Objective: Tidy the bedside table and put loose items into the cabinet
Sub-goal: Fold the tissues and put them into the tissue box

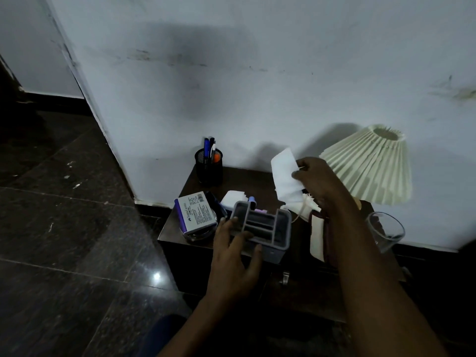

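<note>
Right hand (318, 182), centre right of the frame, is lifting a white paper sheet (284, 173) above the dark counter (247, 181), grip clamped on it. Left hand (231, 253), grip apart, is resting spread fingers on the grey organiser (282, 228), lower centre.

Bedroom corner of a home, dimly lit. A dark wooden bedside table (246, 180) stands against a scuffed white wall (231, 73) on a polished dark stone floor (64, 228). Just right of where the right hand (318, 182) pinches a white paper (284, 173) tilts a pleated lamp shade (371, 166); left of it, a mesh pen holder (208, 170).
</note>
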Demonstrator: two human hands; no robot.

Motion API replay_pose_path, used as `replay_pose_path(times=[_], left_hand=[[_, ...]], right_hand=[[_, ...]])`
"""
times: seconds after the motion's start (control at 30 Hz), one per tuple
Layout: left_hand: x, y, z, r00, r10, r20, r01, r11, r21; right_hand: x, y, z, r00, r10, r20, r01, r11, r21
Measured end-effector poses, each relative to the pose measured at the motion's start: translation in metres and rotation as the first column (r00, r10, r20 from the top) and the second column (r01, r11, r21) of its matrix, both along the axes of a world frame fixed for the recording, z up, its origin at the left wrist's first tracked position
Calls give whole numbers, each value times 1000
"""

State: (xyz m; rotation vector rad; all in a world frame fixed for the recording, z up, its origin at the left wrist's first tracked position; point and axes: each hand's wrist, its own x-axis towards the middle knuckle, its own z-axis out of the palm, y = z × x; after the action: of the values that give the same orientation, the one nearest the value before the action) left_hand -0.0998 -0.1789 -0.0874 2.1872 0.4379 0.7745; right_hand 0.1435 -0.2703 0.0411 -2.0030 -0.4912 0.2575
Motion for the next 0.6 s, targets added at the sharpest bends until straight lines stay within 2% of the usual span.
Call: replay_pose_path(times=[0.17,0.27,0.37,0.5,0.6], left_hand=[[9,-40,4,976,179,-123,-184,982,-36],[23,-59,9,950,188,-249,-206,977,-50],[28,-51,13,970,109,-215,-130,988,-82],[11,-20,21,997,-81,-17,79,991,-105],[-7,13,25,972,-234,-33,231,970,-74]], right_hand=[[-18,-17,-11,988,-99,-118,126,961,247],[-25,-18,-17,975,-157,-159,200,932,302],[-29,-20,-26,966,-150,-212,210,930,300],[-33,-26,-41,961,-88,-261,146,966,213],[-36,-28,-51,946,-41,-321,105,977,186]])
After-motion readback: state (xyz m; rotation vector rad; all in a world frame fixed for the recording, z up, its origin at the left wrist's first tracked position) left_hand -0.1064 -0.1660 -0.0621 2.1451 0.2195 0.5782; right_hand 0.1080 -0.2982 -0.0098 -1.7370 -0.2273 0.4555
